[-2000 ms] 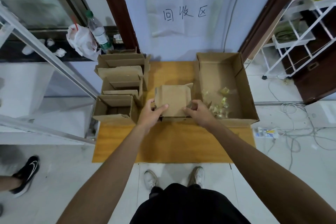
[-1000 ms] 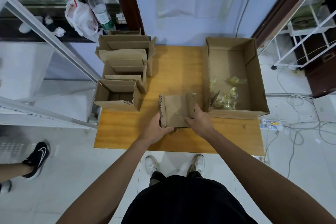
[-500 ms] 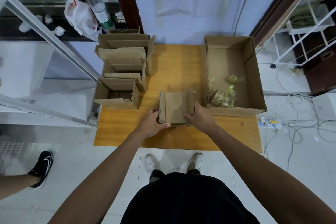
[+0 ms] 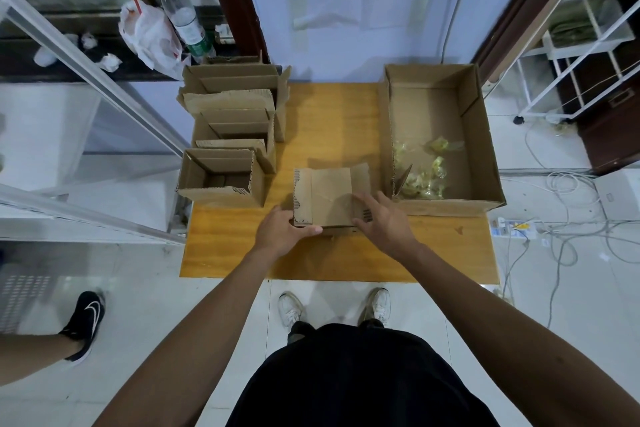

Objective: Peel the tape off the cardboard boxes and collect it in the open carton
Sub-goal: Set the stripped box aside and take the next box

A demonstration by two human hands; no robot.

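A second ago the small box point(image 4: 329, 199) was tipped up in both hands with its right flap curled upward. It now lies flat on the surface point(image 4: 332, 114) with that flap folded down, closer to the person than it was two seconds ago. By the look of it the turning and inspecting is over and the box is set up for peeling. A paler band runs across its top, but whether that is tape cannot be told from here. No strip has been lifted yet.

The left hand point(image 4: 280, 230) grips the box's near left corner. Its thumb is curled along the near edge, and the fingers wrap the side, steadying the box against the surface. The right hand point(image 4: 381, 218) lies on the box's right flap with its fingers fairly straight and spread, pressing or feeling rather than pinching, and it holds nothing. Both forearms reach forward and converge on the box.

The carton point(image 4: 485, 163) stands just to the right of the right hand and extends beyond it. Crumpled tape wads point(image 4: 426, 177) are gathered in its near end, a short reach from that hand. Beyond and to the left of the left hand is a stack of boxes point(image 4: 235, 121), all with their flaps open.
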